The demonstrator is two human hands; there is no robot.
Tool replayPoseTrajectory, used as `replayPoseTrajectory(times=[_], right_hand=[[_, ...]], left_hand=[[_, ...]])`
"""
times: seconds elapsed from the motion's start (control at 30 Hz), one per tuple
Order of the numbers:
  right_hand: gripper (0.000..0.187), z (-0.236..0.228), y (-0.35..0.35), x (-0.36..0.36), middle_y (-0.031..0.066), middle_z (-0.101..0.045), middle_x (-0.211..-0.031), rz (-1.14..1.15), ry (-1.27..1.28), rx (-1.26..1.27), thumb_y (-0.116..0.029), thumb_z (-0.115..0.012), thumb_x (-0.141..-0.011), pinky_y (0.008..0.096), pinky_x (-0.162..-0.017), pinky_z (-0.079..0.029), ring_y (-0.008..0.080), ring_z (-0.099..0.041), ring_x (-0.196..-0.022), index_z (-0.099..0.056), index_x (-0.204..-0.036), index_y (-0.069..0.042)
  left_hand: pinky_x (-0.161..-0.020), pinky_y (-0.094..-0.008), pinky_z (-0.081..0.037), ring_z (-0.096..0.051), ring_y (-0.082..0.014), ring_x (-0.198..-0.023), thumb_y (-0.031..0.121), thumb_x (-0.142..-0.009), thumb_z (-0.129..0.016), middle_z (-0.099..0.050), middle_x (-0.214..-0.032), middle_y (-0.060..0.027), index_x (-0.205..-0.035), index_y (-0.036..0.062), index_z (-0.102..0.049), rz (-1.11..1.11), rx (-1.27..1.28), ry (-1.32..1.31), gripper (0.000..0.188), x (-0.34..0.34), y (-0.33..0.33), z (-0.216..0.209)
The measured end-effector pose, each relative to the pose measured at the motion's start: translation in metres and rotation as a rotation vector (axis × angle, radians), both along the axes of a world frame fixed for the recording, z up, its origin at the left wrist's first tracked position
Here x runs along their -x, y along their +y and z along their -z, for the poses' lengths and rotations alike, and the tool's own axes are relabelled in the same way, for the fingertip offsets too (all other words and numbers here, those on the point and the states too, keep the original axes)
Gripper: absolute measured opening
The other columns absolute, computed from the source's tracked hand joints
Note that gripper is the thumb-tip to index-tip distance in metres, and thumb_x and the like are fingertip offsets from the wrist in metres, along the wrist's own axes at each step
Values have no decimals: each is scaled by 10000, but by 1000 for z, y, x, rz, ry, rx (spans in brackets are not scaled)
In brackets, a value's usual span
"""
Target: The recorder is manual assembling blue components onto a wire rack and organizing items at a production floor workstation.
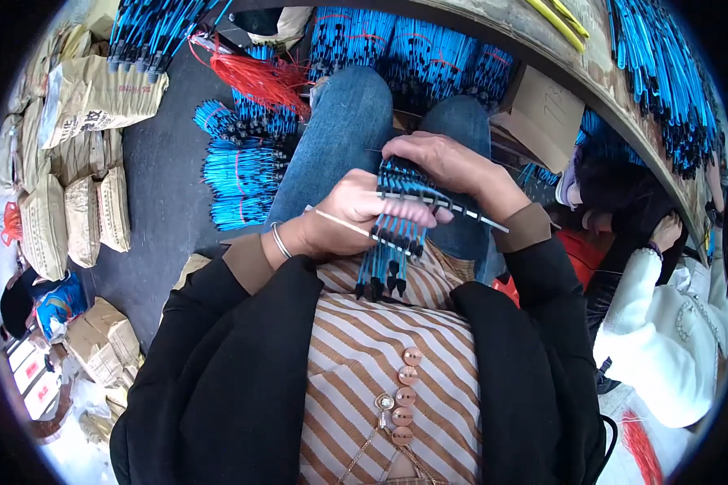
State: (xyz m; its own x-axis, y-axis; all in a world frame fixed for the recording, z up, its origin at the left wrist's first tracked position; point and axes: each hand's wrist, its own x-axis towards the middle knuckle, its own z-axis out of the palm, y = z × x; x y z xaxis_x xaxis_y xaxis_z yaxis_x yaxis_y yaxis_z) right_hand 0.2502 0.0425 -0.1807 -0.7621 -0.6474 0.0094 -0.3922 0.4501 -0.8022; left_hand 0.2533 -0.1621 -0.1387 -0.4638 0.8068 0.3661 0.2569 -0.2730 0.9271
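Note:
A small bundle of thin blue rods with black ends [390, 263] is held over my lap, its black tips hanging toward my striped top. My left hand [352, 200] is closed around the middle of the bundle, with its fingers wrapped across the rods. My right hand [453, 166] is closed over the far end of the same bundle, partly hiding it. Two pale thin strips with dark marks cross the rods: a lower strip [341, 223] at my left fingers and an upper strip [477, 217] reaching out to the right below my right hand.
Tied stacks of blue rods [239, 174] lie left of my knees, and more [412, 44] stand ahead. Red string [255, 77] hangs at the far left. A workbench edge [598, 89] curves past a cardboard box [542, 117]. Sacks [44, 226] line the left; a person in white [663, 347] sits right.

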Motion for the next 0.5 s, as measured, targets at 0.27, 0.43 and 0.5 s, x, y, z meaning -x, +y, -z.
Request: replayPoseTrajectory(times=[0.27,0.43,0.5], right_hand=[[517,-23,26,1,100,-605,-1068,111,91,206,-12,-634,-674,367,-854,-441,296,-574,-948,-515,-1175,-53],[610,-84,34,-8,139,-601,-1052,246,-254,642,-38,-676,-657,338,-824,-460,265,-585,-934,-475,-1232,1],[609,-84,24,-21,140,-602,-1046,337,-249,583,-41,-683,-656,333,-803,-469,255,-593,-913,-473,-1225,5]], left_hand=[[-812,-265,-507,-659,-207,-901,-35,-803,-605,-681,-996,-152,-972,-16,-662,18,119,-345,179,32,31,-30],[-797,-267,-509,-652,-189,-863,-48,-804,-603,-685,-970,-134,-988,-13,-661,-57,234,-414,196,35,31,-36],[-792,-262,-508,-647,-178,-852,-52,-806,-600,-685,-961,-125,-988,-11,-662,-77,216,-461,197,31,35,-42]])
